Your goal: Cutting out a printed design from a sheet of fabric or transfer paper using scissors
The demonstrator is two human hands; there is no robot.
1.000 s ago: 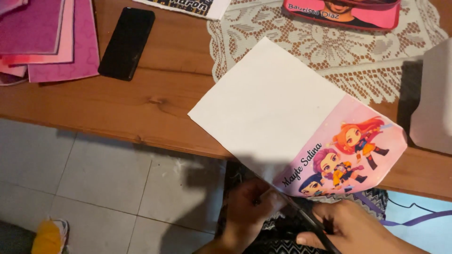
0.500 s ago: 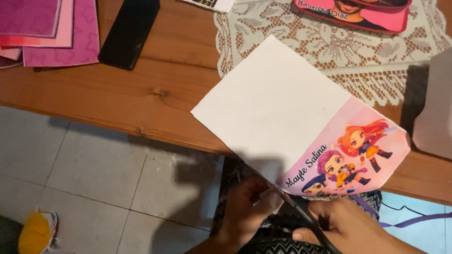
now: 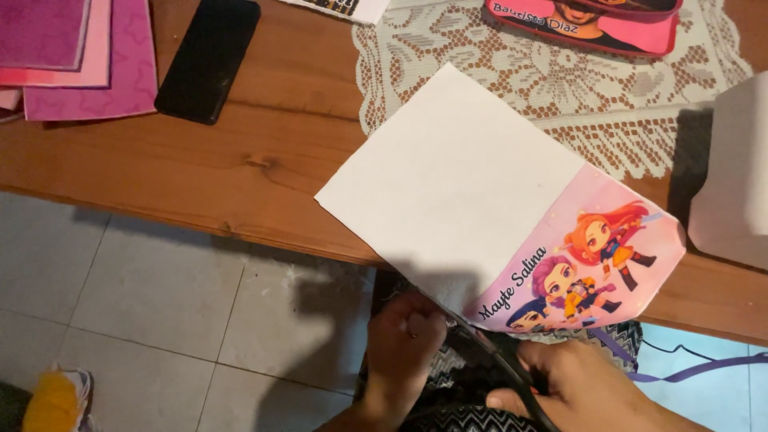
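A left hand [image 3: 404,340] pinches the near edge of a white paper sheet [image 3: 456,184] with a pink cartoon-figure print at its right end, held above the wooden surface [image 3: 200,168]. The right hand [image 3: 576,388] has its fingers closed around dark scissors [image 3: 500,360] at the sheet's edge. Far left lie pink foam sheets [image 3: 76,56] and a black phone [image 3: 208,58]; a white lace doily [image 3: 576,88] lies beyond.

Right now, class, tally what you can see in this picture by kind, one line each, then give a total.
Hands: 2, left hand and right hand
Scissors: 1
Printed sheet with cartoon figures: 1
Black phone: 1
Lace doily: 1
Pink and purple sheets: at least 3, stacked
Total: at least 9
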